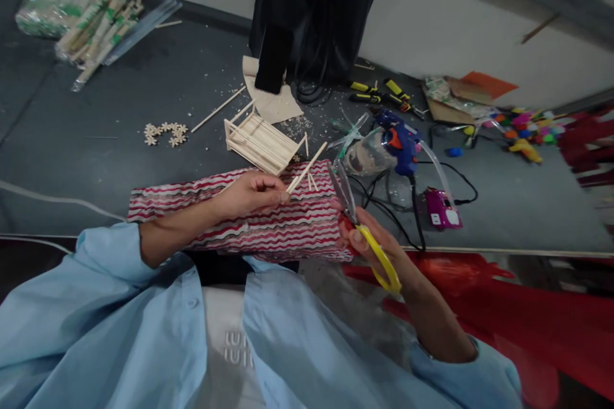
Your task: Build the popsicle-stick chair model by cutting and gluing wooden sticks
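Observation:
My left hand (256, 193) pinches thin wooden sticks (309, 166) over a red-and-white wavy-striped cloth (240, 233); how many are in the pinch I cannot tell. In my right hand (369, 236) is a pair of scissors (378, 259) with a yellow handle, its blades pointing up and away, apart from the sticks. Beyond my left hand stands a small bed-like frame (263, 140) built of such sticks. Short cut pieces (313, 182) lie on the cloth just past my fingers. Another long stick (218, 108) rests on the table left of the frame.
A blue glue gun (400, 144) with cords leans by a clear plastic cup (371, 153) on the right. Yellow-black pliers (367, 92), coloured pompoms (527, 124) and a purple box (441, 209) lie there too. Wooden flower shapes (165, 133), bagged sticks (103, 25) and a phone (274, 57) are farther back.

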`<state>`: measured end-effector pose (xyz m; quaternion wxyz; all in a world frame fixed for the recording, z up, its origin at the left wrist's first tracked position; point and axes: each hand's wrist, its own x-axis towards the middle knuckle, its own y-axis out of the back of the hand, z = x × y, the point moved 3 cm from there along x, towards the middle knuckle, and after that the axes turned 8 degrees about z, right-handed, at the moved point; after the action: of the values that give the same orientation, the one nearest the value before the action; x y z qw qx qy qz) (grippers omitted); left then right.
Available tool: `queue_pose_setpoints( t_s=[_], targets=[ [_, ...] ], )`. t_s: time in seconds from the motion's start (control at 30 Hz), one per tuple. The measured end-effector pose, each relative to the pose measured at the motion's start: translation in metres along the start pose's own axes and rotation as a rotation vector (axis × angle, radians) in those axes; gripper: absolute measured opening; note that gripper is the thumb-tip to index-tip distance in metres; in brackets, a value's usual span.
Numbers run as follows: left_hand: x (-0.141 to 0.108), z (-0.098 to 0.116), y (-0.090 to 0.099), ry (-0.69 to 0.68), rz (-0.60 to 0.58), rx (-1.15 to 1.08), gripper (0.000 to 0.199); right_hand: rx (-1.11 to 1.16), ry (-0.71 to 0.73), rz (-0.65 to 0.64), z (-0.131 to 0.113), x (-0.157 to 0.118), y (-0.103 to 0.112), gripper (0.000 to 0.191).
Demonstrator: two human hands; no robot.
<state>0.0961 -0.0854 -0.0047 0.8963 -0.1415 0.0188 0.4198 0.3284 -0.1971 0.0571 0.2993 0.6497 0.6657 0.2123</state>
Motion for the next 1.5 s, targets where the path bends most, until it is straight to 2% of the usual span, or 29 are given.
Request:
queue_pose_setpoints(
  t_s=[0.07, 0.13, 0.3, 0.4, 0.57, 0.77, 0.97, 1.1, 1.33, 1.5],
  targets=[
    [0.000, 0.002, 0.000, 0.001, 0.002, 0.036, 0.034, 0.059, -0.044, -0.128, -0.006, -0.001, -0.006, 0.047],
    [0.000, 0.004, 0.000, -0.020, -0.002, 0.074, 0.033, 0.091, -0.041, -0.199, -0.011, 0.003, -0.009, 0.049],
    [0.000, 0.006, -0.003, -0.028, -0.063, 0.104, 0.031, 0.028, 0.077, -0.234, -0.022, 0.017, -0.011, 0.055],
    [-0.001, 0.004, -0.003, 0.005, -0.100, 0.096, 0.030, -0.032, 0.090, -0.260, -0.024, 0.024, -0.014, 0.057],
    [-0.002, 0.006, -0.005, -0.017, -0.140, 0.119, 0.027, -0.040, 0.101, -0.307, -0.024, 0.025, -0.019, 0.058],
    [-0.001, 0.007, -0.004, -0.040, -0.146, 0.155, 0.027, -0.068, 0.064, -0.326, -0.024, 0.024, -0.019, 0.055],
    [-0.003, 0.006, -0.007, 0.016, -0.183, 0.174, 0.028, -0.009, -0.006, -0.346, -0.024, 0.022, -0.026, 0.039],
    [-0.003, 0.006, -0.008, 0.024, -0.196, 0.177, 0.028, -0.037, -0.055, -0.308, -0.019, 0.022, -0.031, 0.034],
    [-0.004, 0.008, -0.009, 0.047, -0.202, 0.173, 0.030, -0.013, -0.030, -0.242, -0.023, 0.025, -0.032, 0.017],
    [-0.005, 0.007, -0.008, 0.068, -0.180, 0.163, 0.028, -0.034, -0.042, -0.245, -0.028, 0.024, -0.031, 0.017]
  ],
)
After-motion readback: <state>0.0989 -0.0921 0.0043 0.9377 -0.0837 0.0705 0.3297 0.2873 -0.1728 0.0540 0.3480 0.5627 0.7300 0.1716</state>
